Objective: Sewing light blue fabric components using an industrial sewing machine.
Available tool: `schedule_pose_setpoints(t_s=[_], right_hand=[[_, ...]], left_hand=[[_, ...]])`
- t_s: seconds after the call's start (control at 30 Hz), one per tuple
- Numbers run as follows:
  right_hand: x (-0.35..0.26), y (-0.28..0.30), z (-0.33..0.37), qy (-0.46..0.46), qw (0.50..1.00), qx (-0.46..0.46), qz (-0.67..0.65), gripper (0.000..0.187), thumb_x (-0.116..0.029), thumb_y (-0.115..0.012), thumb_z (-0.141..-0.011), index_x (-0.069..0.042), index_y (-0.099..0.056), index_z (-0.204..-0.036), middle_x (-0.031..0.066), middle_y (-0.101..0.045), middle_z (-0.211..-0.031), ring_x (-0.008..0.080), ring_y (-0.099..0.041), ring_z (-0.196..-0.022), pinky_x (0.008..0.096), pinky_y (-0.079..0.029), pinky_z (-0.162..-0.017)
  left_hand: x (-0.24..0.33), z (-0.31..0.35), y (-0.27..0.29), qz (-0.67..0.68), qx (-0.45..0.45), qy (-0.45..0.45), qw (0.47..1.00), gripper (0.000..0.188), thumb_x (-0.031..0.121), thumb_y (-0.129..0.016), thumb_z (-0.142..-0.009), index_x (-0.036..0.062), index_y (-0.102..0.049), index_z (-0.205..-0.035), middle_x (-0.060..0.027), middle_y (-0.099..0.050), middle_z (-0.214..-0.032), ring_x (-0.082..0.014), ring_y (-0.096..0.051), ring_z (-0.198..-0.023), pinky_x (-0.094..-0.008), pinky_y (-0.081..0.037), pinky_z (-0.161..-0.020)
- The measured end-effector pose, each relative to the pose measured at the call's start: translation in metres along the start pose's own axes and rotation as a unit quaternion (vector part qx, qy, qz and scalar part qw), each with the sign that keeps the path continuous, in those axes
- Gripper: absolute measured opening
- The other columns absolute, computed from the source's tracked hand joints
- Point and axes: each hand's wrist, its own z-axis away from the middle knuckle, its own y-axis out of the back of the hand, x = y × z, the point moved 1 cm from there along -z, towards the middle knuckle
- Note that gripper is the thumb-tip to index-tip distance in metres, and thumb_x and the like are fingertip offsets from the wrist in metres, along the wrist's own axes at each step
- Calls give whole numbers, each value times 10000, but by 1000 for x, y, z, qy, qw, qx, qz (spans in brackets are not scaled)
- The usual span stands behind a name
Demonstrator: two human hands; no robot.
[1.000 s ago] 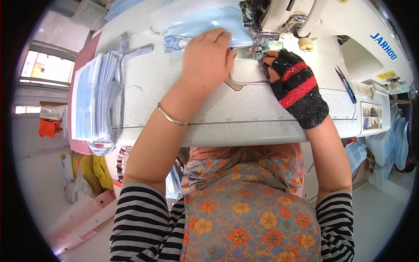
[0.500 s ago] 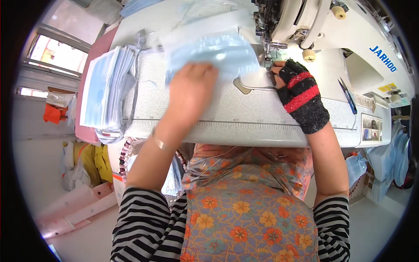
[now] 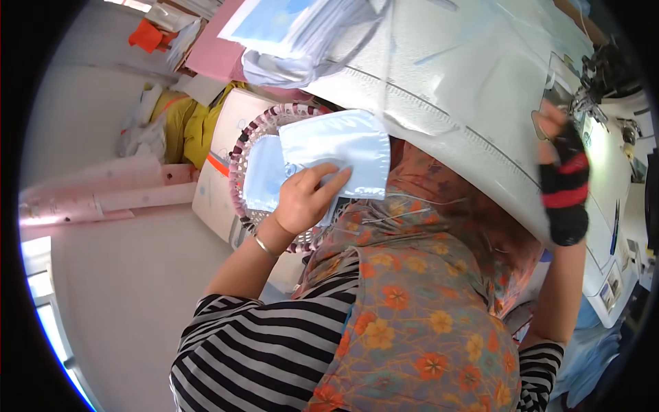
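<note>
My left hand [image 3: 305,199] is closed on the lower part of a flat light-blue fabric piece [image 3: 336,137] with a stitched edge, pinching it between thumb and fingers. The piece hangs above a round woven basket [image 3: 237,161] wrapped in pink and dark strips, beside my lap. More light-blue pieces [image 3: 263,172] lie in that basket, partly under my hand. On the right, my right hand [image 3: 566,175], in a black and red fingerless glove, is over the sewing table near the machine's needle area [image 3: 590,103]. Its fingers are slightly blurred, stretched out, with nothing seen between them.
A stack of blue and white pieces [image 3: 302,34] sits on the table's [image 3: 439,82] far left corner. A ruler strip runs along the table's front edge. Scissors [image 3: 615,223] lie right of my gloved hand. Yellow and white bundles [image 3: 182,127] rest at the left wall.
My left hand has carried the light-blue piece from the table, left and down over the basket. The view has turned left. My gloved hand stays near the machine.
</note>
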Motion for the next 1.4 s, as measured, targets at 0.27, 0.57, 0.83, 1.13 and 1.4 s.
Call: schedule_pose_setpoints(t_s=[0.27, 0.57, 0.83, 1.13, 1.4], right_hand=[[-26, -80, -82, 103, 984, -139, -38, 514, -39, -636, -803, -97, -603, -1312, 134, -491, -1454, 341, -459, -1332, 419, -348, -1132], [18, -82, -109, 59, 995, -28, 78, 360, -97, -622, -878, -104, -646, -1237, 120, -585, -1355, 322, -545, -1235, 404, -424, -1060], [6, -84, -126, 68, 972, 88, 207, 246, -235, -654, -878, -62, -711, -1043, 159, -690, -1099, 335, -614, -1123, 453, -505, -950], [14, -12, -15, 61, 995, -4, 80, 347, -81, -611, -805, -53, -633, -1150, 190, -650, -1141, 377, -614, -1035, 467, -505, -904], [4, 12, -15, 75, 997, -13, 3, 308, -63, -641, -759, -41, -632, -1066, 156, -663, -1043, 346, -657, -929, 431, -557, -800]], left_hand=[[-47, 94, -32, -70, -89, 202, 973, 527, -39, -584, -732, 137, -651, -1225, -66, -595, -1136, -257, -661, -788, -372, -559, -650], [-116, 130, -65, -119, -112, 420, 893, 439, 59, -643, -797, 88, -634, -1235, -101, -597, -1216, -302, -686, -812, -390, -567, -685], [12, -136, 23, 96, 152, -34, 983, 654, 189, -803, -720, 96, -573, -1326, -254, -526, -1309, -358, -663, -869, -400, -558, -740], [37, -339, -89, 143, 25, -158, 977, 670, 306, -735, -807, 143, -495, -1410, -319, -367, -1470, -441, -587, -1145, -451, -519, -928], [79, -606, -213, 81, -187, -90, 975, 378, 227, -606, -900, -4, -620, -1199, -242, -497, -1409, -394, -509, -1266, -447, -438, -1048]])
